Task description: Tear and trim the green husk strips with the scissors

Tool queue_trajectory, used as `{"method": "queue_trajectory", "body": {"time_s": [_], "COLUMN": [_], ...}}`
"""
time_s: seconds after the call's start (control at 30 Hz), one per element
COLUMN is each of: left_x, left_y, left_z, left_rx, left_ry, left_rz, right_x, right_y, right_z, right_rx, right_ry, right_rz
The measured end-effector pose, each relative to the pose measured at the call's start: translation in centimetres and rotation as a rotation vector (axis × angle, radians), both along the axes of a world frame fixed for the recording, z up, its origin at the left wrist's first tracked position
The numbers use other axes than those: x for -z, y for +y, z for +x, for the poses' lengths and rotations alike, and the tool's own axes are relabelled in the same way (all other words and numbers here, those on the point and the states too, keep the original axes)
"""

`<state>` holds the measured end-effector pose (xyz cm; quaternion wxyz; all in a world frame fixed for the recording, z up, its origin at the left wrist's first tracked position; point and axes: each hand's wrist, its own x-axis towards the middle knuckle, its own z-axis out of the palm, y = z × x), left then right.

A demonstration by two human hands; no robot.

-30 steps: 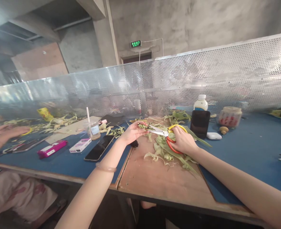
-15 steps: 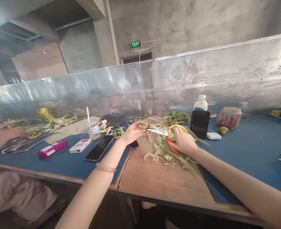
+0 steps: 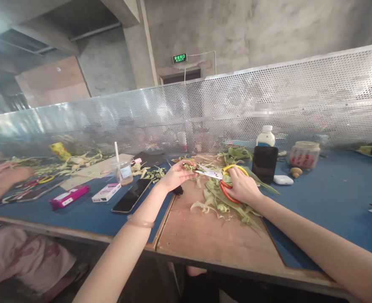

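Observation:
My left hand (image 3: 177,176) is closed on a small bunch of green plant material (image 3: 189,167), pinched between thumb and fingers. My right hand (image 3: 243,186) grips scissors (image 3: 216,173) with one yellow and one red handle loop. The blade tips point left and reach the bunch at my left fingertips; the blades look nearly together. Below the scissors, pale green leaves and strips (image 3: 219,201) lie heaped on a bare wooden panel (image 3: 201,235). More leaves (image 3: 236,155) lie behind my right hand.
Left of me are a phone (image 3: 132,195), a small box (image 3: 106,192), a pink packet (image 3: 69,198) and a plastic cup with a straw (image 3: 125,173). On the right stand an upright black phone (image 3: 264,164), a bottle (image 3: 266,136), a white case (image 3: 283,180) and a jar (image 3: 304,155). Another person's hands (image 3: 7,174) work far left.
The scissor blades have come closer together at the bunch. Both my hands stay in almost the same place. The other person's hands have shifted slightly right.

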<state>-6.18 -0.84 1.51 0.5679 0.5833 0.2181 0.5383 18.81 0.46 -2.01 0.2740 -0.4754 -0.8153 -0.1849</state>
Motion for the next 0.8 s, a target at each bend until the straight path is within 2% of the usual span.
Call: {"method": "queue_trajectory", "body": {"time_s": [0.3,0.57,0.8], "left_x": [0.0,0.5,0.5], "left_y": [0.3,1.3,1.3], "left_z": [-0.1,-0.4,-0.4], "left_rx": [-0.024,-0.161,-0.172], "left_ry": [-0.021,-0.015,-0.006], "left_rz": [-0.017,-0.073,-0.080], "right_x": [0.0,-0.3,-0.3], "right_y": [0.0,-0.3,-0.4], "right_z": [0.1,-0.3,-0.3], "right_rx": [0.011,0.083,0.061], "right_ry": [0.013,-0.003,-0.037], "right_rz": [0.013,0.032,0.037]}}
